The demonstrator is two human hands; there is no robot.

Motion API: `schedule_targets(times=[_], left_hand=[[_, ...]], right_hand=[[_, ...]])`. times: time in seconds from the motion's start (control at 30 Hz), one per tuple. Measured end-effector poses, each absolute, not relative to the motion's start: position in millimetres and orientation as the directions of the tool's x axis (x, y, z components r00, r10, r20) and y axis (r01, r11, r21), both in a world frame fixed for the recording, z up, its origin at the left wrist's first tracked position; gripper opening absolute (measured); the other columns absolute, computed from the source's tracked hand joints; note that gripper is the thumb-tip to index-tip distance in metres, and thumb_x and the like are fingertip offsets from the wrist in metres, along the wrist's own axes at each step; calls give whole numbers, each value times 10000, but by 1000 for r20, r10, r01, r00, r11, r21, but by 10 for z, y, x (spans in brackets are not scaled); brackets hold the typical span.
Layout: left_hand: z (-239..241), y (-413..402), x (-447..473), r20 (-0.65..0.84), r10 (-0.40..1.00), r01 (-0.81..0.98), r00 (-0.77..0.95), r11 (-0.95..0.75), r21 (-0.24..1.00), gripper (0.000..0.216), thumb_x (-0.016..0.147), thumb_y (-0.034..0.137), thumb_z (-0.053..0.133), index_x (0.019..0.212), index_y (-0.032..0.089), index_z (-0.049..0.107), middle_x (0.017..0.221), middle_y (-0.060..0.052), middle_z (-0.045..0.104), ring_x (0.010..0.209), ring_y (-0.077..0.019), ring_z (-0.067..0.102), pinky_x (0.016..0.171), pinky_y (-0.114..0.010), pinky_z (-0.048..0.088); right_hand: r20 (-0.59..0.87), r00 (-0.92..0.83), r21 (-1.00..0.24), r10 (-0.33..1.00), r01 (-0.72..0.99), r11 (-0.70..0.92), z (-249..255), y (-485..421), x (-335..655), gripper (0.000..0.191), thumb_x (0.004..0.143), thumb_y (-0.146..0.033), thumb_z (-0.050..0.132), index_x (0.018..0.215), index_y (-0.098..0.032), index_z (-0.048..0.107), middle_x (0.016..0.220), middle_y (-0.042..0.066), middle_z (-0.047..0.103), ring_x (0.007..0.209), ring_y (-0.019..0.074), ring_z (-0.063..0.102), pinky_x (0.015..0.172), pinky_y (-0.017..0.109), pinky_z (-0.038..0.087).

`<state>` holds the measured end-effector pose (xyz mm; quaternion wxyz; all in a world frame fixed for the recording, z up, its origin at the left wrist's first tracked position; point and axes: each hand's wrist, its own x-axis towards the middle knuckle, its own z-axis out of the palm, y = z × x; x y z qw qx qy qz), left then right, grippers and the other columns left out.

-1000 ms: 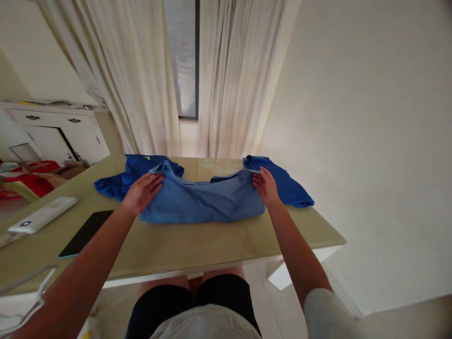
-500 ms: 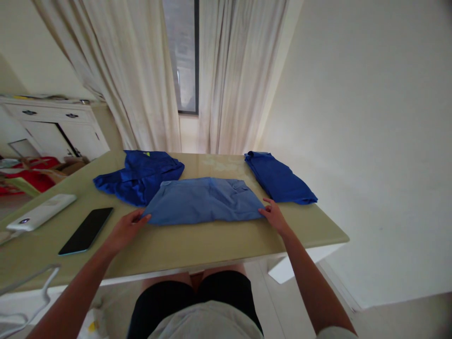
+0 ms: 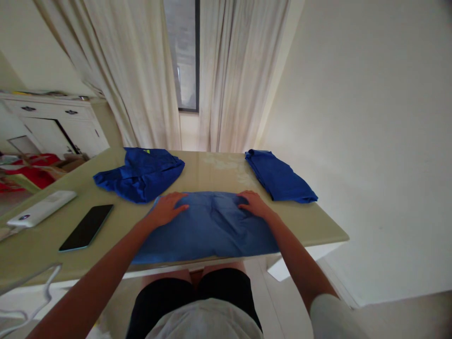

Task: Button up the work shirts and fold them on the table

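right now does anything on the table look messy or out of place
Mainly the dark blue cloth at far left: it lies bunched and uneven, while the one at far right is neatly folded. The lighter blue cloth under both hands also shows creases. I see no spill.

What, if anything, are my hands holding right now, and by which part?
No clear grip shows: the left hand and right hand lie palm-down on the light-blue cloth, near the two ends of its far edge.
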<state>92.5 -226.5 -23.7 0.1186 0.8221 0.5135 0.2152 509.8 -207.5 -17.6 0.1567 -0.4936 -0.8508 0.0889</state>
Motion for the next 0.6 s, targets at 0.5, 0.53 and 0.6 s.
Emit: schedule_targets(times=[0.5, 0.53, 0.6], left_hand=[[-354, -1557, 934, 190, 893, 801, 407, -449, 396, 392, 901, 516, 523, 1038, 194, 701, 1127, -120, 708, 1087, -289, 642, 976, -411, 469], [-413, -1523, 962, 176, 903, 822, 392, -430, 374, 438, 901, 517, 515, 1122, 183, 691, 1210, -141, 691, 1152, -308, 625, 1011, -437, 457], [-543, -1475, 1003, 138, 917, 846, 374, -398, 355, 539, 907, 534, 487, 1270, 168, 645, 1333, -165, 646, 1242, -328, 589, 1058, -472, 438]], right_hand=[[184, -309, -184, 933, 922, 341, -288, -1581, 5336, 208, 994, -237, 508, 988, -184, 709, 1025, 123, 706, 1006, 252, 624, 931, 369, 450], [168, -290, -156, 942, 936, 316, -305, -1540, 5314, 210, 988, -218, 503, 986, -176, 709, 1039, 136, 702, 1019, 258, 623, 939, 375, 452], [153, -282, -152, 947, 940, 305, -347, -1488, 5257, 228, 987, -202, 486, 1026, -167, 707, 1077, 143, 699, 1048, 257, 626, 962, 378, 457]])
